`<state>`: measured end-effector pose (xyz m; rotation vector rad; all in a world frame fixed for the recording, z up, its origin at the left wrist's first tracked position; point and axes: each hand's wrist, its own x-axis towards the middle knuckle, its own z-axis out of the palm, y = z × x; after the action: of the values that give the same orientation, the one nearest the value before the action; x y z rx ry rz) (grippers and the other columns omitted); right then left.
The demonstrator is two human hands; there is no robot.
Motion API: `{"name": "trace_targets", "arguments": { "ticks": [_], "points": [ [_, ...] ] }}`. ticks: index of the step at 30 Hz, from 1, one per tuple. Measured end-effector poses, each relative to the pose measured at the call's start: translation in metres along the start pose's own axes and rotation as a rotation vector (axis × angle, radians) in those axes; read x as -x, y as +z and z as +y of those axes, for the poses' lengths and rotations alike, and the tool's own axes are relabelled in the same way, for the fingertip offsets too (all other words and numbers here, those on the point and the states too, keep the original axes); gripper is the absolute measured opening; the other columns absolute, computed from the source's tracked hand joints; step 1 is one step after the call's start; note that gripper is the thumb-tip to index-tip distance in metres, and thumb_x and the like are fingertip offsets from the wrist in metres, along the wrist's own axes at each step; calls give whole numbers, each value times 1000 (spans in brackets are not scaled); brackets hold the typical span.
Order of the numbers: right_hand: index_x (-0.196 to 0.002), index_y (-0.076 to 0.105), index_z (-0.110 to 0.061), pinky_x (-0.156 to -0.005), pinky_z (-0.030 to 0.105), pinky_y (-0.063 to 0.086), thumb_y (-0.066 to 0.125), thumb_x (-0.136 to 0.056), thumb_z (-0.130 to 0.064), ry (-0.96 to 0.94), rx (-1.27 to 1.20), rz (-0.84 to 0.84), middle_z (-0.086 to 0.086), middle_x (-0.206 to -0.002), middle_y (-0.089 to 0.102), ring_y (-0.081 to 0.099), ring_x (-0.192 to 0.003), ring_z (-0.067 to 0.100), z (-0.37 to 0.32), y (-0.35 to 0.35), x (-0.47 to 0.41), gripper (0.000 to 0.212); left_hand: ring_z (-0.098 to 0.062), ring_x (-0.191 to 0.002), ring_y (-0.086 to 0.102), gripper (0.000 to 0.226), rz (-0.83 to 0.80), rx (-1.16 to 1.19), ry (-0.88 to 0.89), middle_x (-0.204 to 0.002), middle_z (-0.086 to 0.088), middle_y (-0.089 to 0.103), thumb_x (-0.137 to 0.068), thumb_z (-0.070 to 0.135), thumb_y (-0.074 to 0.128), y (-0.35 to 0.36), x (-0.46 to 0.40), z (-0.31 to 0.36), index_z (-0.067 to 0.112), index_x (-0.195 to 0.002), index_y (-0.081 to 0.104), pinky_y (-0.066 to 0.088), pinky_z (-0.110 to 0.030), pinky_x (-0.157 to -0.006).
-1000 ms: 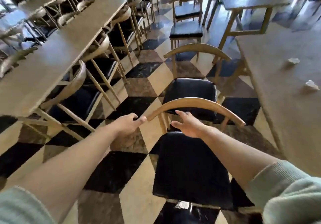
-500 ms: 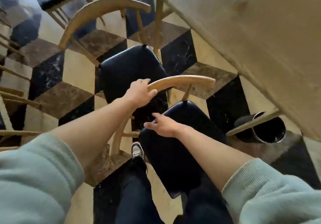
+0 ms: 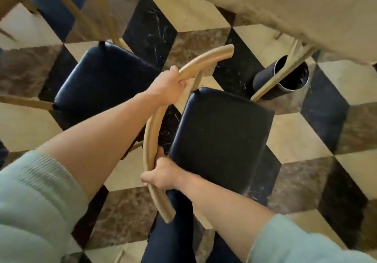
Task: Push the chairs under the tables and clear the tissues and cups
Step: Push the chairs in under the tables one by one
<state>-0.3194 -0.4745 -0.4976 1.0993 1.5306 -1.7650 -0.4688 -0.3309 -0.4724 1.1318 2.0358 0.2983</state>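
- With both hands on the curved backrest (image 3: 155, 123), step in hand looks like sliding the near chair (image 3: 222, 140) under the table (image 3: 285, 13), upper right.
- Left hand (image 3: 167, 88): closed round upper part of rail, fingers wrapped over it.
- Right hand (image 3: 163, 174): closed on lower part of rail, thumb on inner side.
- Chair seat sits just right of both hands, w/ front edge near table leg (image 3: 283, 72), not yet under.
- Advice: push level w/ even force; steer clear of bin (image 3: 285, 77) beside leg.
- Second chair (image 3: 102, 83) close on left; avoid knocking it.

2 hands: left hand (image 3: 167, 88), right hand (image 3: 163, 174). 2 black-seated chairs: near chair (image 3: 222, 138), far chair (image 3: 102, 83). 1 table (image 3: 295, 7). 1 dark bin (image 3: 293, 79).
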Motion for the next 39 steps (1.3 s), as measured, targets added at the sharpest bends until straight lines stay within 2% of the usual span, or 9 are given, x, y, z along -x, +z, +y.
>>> {"name": "trace_targets", "arguments": {
  "ticks": [2, 6, 12, 16, 19, 22, 25, 32, 39],
  "points": [
    [-137, 28, -42, -101, 51, 50, 71, -57, -57, 1, 1, -35, -2, -123, 54, 55, -117, 29, 4, -4, 5, 92, -21, -84, 64, 29, 12, 27, -19, -99, -5, 62, -101, 38, 51, -3, 4, -3, 14, -117, 51, 55, -40, -71],
    [-142, 22, -49, -98, 47, 50, 71, -67, -49, 35, 126, -115, -2, -127, 53, 55, -115, 27, 12, -17, 22, 89, -10, -68, 59, 29, 83, 87, -144, -86, 3, 57, -102, 37, 51, -9, 17, -23, 14, -117, 46, 39, -22, -49],
    [-148, 29, -30, -78, 31, 51, 71, -76, -31, 38, 258, -107, -7, -99, 58, 61, -89, 13, 34, -59, 57, 83, -12, -68, 59, 35, 128, 206, -308, -86, 0, 56, -101, 36, 52, -5, 35, -36, 9, -121, 42, 39, -25, -47],
    [-137, 40, -31, -83, 37, 58, 74, -72, -21, 56, 360, -64, 0, -107, 61, 64, -97, 21, 51, -91, 70, 73, -17, -71, 60, 41, 157, 318, -423, -89, -3, 56, -101, 36, 52, 10, 45, -32, 5, -126, 40, 44, -30, -48],
    [-126, 47, -39, -74, 36, 59, 68, -67, -20, 78, 496, 23, -6, -98, 60, 64, -89, 19, 62, -115, 77, 65, -19, -72, 59, 45, 176, 388, -519, -95, -7, 56, -101, 35, 50, 17, 51, -22, 4, -130, 37, 47, -32, -49],
    [-105, 50, -46, -61, 34, 54, 60, -66, -21, 60, 667, 175, -10, -88, 60, 62, -79, 16, 72, -144, 80, 48, -21, -72, 61, 44, 210, 478, -638, -95, -8, 57, -101, 35, 51, 22, 54, -7, 8, -133, 37, 53, -36, -49],
    [-83, 50, -44, -54, 30, 42, 63, -70, -22, -7, 788, 376, -13, -74, 56, 59, -70, 14, 78, -189, 87, 29, -26, -77, 66, 44, 199, 590, -690, -96, -12, 61, -99, 30, 56, 20, 45, 13, 7, -134, 43, 64, -46, -61],
    [-72, 54, -33, -70, 35, 34, 64, -76, -22, -58, 1042, 641, -11, -62, 50, 48, -63, 16, 85, -299, 101, 15, -35, -86, 74, 44, 13, 762, -713, -108, -21, 68, -104, 40, 45, 25, 17, 66, 11, -138, 45, 63, -58, -63],
    [-81, 62, -29, -75, 35, 40, 63, -81, -21, 10, 1058, 619, -7, -78, 65, 57, -79, 22, 107, -398, 134, 7, -34, -81, 74, 36, -56, 635, -671, -97, -19, 71, -106, 43, 37, 60, -22, 146, 10, -118, 48, 63, -57, -74]
  ]
}}
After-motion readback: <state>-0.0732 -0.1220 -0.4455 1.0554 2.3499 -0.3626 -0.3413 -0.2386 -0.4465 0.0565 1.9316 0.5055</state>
